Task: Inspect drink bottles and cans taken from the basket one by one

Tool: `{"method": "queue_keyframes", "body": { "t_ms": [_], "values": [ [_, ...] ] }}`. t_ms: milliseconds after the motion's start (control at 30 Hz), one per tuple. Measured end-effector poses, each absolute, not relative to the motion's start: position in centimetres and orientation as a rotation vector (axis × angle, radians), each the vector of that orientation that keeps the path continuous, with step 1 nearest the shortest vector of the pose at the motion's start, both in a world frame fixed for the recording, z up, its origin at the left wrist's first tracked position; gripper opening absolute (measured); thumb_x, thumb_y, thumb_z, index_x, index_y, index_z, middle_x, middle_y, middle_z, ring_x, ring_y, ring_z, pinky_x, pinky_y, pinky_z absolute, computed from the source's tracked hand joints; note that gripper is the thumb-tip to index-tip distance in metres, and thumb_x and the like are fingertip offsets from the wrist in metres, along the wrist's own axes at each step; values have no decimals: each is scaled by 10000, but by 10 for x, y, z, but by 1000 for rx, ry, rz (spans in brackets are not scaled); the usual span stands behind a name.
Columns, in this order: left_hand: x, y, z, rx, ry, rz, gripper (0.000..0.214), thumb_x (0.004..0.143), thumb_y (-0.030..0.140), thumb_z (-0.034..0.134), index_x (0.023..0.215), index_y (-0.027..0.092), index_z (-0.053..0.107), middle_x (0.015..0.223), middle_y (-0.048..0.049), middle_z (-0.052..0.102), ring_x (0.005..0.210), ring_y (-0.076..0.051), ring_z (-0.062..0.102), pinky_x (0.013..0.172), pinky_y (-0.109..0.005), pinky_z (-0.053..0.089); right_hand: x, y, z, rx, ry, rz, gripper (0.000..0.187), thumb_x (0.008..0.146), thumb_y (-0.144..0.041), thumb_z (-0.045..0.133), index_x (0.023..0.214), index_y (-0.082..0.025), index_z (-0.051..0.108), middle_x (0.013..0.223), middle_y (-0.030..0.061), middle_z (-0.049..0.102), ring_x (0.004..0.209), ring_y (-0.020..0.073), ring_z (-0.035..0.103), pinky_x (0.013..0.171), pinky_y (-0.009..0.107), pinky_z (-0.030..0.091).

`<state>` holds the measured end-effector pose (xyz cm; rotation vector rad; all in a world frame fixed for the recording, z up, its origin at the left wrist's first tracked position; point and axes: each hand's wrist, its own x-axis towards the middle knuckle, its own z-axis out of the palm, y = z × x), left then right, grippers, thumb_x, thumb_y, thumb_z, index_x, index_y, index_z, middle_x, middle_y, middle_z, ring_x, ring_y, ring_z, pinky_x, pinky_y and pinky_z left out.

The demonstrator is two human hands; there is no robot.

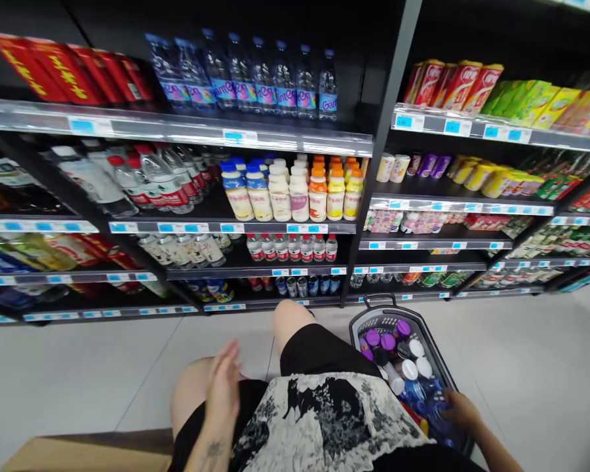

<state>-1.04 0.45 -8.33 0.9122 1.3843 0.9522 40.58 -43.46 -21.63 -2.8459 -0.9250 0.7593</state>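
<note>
My left hand point(225, 380) is raised above my left thigh, seen nearly edge-on and slightly blurred. Its fingers are stretched out, and nothing shows in them. My right hand point(458, 413) is at the right side of a dark grey shopping basket point(435, 331), over clear blue plastic bottles point(435, 410). Its fingers are blurred and partly hidden, so I cannot tell whether they grip a bottle. Purple-capped containers point(387, 341) and white-lidded ones point(409, 370) fill the far part of the basket, which stands on the floor beside my right leg.
Black shelves with price tags span the front. They hold water bottles point(263, 78), red packages point(69, 69), milky drinks with coloured caps point(280, 196), small red-capped bottles point(294, 248) and drink cartons point(467, 85). A cardboard box point(88, 455) is on the floor at the lower left.
</note>
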Motion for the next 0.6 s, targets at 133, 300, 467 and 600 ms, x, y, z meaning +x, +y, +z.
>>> {"method": "queue_keyframes", "body": {
  "t_ms": [133, 300, 467, 600],
  "values": [
    [36, -41, -100, 430, 800, 622, 590, 849, 352, 445, 1405, 155, 481, 1435, -149, 534, 1214, -268, 577, 861, -345, 523, 419, -394, -164, -2817, -1222, 760, 149, 525, -297, 599, 660, -291, 539, 782, 63, 686, 900, 366, 672, 780, 458, 480],
    [33, -54, -131, 286, 604, 505, 650, 891, 343, 485, 1506, 178, 353, 1488, -143, 480, 1106, -199, 611, 758, -265, 500, 390, -314, -77, -2725, -1654, 599, 154, 612, -288, 597, 753, -240, 557, 799, 84, 682, 847, 313, 651, 693, 340, 397],
    [16, -43, -134, 286, 472, 518, 702, 922, 404, 461, 1551, 189, 236, 1468, -173, 489, 1124, -219, 605, 829, -299, 496, 332, -241, 30, -2274, -1864, 392, 122, 673, -262, 644, 782, -240, 593, 745, 6, 660, 705, 197, 605, 618, 274, 331],
    [19, -45, -136, 372, 307, 450, 708, 894, 436, 556, 1516, 193, 322, 1439, -175, 517, 1199, -243, 581, 948, -338, 471, 286, -190, 89, -1743, -1903, 347, 167, 690, -276, 720, 845, -239, 672, 721, -17, 643, 621, 141, 554, 600, 245, 377]
  ]
}}
